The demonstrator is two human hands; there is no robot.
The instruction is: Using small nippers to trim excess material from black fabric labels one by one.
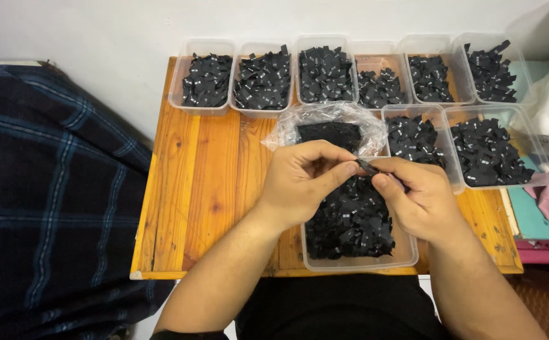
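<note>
Wooden table (205, 182): both hands' fingers (344, 170) on black label (367, 167).

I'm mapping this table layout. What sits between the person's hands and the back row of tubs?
In the head view, a clear plastic bag of black labels lies open between the hands (left hand, right hand) and the back row of tubs.

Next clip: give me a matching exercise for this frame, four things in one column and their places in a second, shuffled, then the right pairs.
Things:
1. small black label
2. clear plastic bag
3. nearest tub of labels
4. plaid cloth

Places:
A. left of the wooden table
B. at the table's front edge, under both hands
C. pinched between the left hand and the right hand
D. mid-table, just behind the hands, with black pieces inside

Pairs: 1-C, 2-D, 3-B, 4-A
</note>
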